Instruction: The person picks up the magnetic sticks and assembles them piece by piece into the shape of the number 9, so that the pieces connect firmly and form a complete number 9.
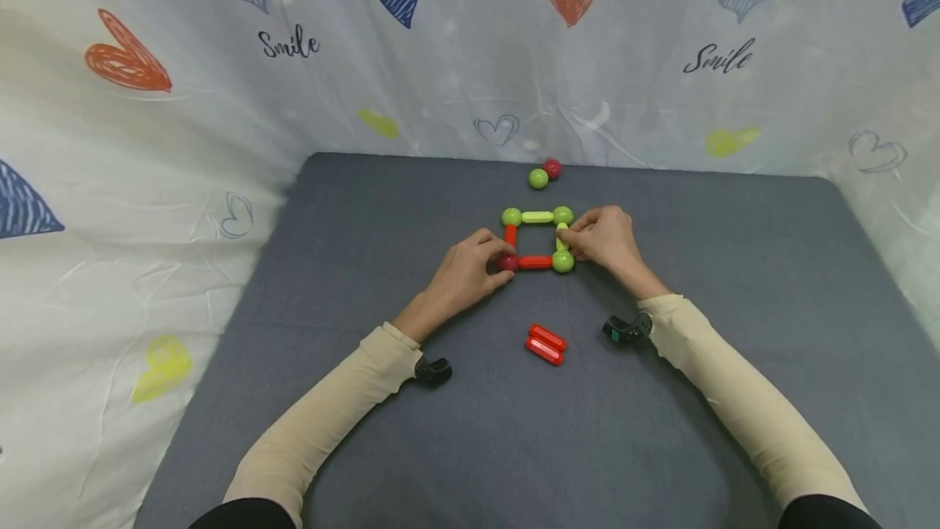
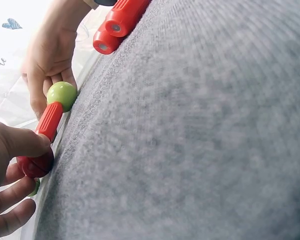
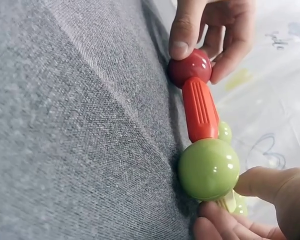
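Grey cloth (image 1: 411,447) bears a square frame (image 1: 535,262); left hand (image 1: 461,269) pinches its near-left red ball (image 1: 508,262), right hand (image 1: 608,240) its right-side green rod (image 1: 562,244); two red rods (image 1: 545,350) lie before it.

At the left hand (image 1: 457,274), the red ball (image 3: 190,70) is gleaming smooth and glossy; beside the right hand (image 1: 608,239), the green ball (image 3: 208,170) is shining likewise. Between the hands, the red rod (image 3: 200,111) is showing ribbed plastic; between the wrists, loose red rods (image 2: 125,18) are baring metal-looking ends. Under both hands, grey cloth (image 2: 190,125) is looking matt, coarse.
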Demonstrator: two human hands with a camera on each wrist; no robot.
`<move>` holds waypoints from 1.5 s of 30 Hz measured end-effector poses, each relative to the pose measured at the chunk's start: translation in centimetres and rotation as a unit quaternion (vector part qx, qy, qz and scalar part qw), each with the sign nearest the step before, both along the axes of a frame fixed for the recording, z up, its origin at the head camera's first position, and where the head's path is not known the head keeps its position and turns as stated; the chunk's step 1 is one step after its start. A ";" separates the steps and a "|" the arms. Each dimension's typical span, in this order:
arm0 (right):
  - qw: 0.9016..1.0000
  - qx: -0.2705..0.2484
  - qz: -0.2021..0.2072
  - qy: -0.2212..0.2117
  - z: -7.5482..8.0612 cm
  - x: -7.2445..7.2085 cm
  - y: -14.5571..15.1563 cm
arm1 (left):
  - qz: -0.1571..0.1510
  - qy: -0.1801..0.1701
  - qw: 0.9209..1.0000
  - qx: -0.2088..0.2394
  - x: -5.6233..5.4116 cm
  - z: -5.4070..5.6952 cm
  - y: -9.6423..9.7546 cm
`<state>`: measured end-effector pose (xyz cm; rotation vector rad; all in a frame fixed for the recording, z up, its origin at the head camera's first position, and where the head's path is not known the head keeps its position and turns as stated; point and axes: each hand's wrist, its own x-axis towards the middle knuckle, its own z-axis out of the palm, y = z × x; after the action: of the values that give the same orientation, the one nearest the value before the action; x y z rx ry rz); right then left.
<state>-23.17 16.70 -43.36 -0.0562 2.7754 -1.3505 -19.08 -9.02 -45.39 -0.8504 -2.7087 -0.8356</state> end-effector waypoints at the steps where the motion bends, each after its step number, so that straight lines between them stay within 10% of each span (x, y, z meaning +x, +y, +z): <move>1: 1.000 0.002 0.003 0.006 0.1 0.1 0.1 | 0.000 0.000 1.000 0.000 0.0 0.0 0.0; 13: 0.981 0.085 0.043 0.171 2.3 4.6 1.2 | -0.005 0.007 1.000 0.010 -0.3 -0.2 0.1; 25: 0.963 0.087 0.253 0.025 1.2 10.2 -0.6 | 0.003 0.007 1.000 0.002 -0.4 0.1 0.1; 38: 0.952 0.094 0.290 -0.008 1.1 11.0 -1.3 | 0.001 0.007 1.000 0.000 -0.1 0.0 0.1; 45: 0.969 0.046 0.240 -0.036 0.4 10.4 -1.0 | -0.001 0.009 1.000 0.004 -0.1 0.0 0.1</move>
<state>-12.82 15.66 -42.94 -0.6174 2.5243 -1.0733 -19.22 -8.94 -45.40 -0.8560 -2.6873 -0.8330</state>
